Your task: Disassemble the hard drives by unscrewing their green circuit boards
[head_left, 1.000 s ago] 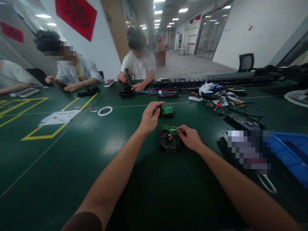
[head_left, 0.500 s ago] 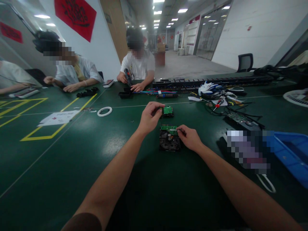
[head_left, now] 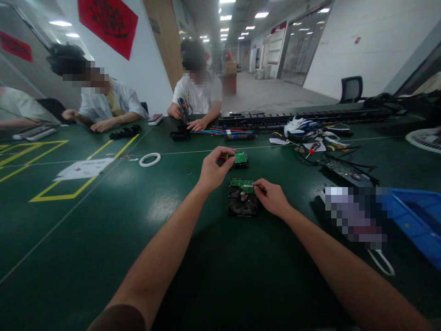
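Lying on the green table, the nearer hard drive (head_left: 243, 206) has a dark body and a green circuit board (head_left: 242, 185) across its far end. My right hand (head_left: 272, 195) pinches that board's right edge between thumb and forefinger. A second, smaller-looking hard drive (head_left: 241, 159), with a bright green board on top, sits just beyond. My left hand (head_left: 216, 168) is at its left side, thumb and forefinger apart at the edge. Something small, reddish and yellow, shows behind the left fingers; I cannot make out what it is.
To the right are a blue bin (head_left: 418, 220), an opened device with cables (head_left: 349, 174), a red screwdriver (head_left: 313, 148) and white-blue gloves (head_left: 299, 126). A white ring (head_left: 149, 160) and a paper sheet (head_left: 82, 169) lie left. Across the table, a co-worker holds a power tool (head_left: 183, 109).
My left thumb has shifted slightly right, towards the far hard drive's edge. My right hand stays almost still at the nearer drive's circuit board.
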The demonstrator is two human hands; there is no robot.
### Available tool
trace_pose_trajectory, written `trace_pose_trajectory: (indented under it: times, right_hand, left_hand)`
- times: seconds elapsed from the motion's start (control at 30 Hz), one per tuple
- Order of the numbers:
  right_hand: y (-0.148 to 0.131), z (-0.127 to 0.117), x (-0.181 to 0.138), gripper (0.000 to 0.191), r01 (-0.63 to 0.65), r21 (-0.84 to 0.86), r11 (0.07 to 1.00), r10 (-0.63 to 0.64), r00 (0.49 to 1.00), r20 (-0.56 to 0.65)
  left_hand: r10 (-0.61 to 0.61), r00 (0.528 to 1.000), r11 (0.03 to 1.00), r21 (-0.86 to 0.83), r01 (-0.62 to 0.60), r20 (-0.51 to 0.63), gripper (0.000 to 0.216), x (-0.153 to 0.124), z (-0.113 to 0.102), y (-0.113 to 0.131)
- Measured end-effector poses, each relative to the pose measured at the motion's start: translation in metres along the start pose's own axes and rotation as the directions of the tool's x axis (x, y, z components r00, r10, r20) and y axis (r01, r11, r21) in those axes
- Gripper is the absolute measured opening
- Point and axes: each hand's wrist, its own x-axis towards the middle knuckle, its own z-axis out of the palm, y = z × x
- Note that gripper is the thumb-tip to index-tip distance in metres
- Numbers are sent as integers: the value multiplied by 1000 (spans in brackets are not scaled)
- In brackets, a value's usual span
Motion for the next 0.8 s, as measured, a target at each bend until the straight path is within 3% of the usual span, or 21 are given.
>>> trace_pose_trajectory:
  times: [0.2, 0.53, 0.8]
  right_hand:
    - [-1, -1, 0, 21, 9, -15, 1000, -9, 1000, -6]
    - [-1, 0, 0, 21, 5, -2, 1000, -5, 1000, -11]
    - [-1, -1, -1, 22, 1, -10, 1000, -1, 1000, 6]
  left_hand:
    - [5, 1000, 999, -31, -4, 27, 35, -1, 1, -2]
    - [67, 998, 996, 59, -68, 22, 27, -1, -1, 3]
    - [1, 1000, 1000, 30, -2, 13, 27, -1, 0, -1]
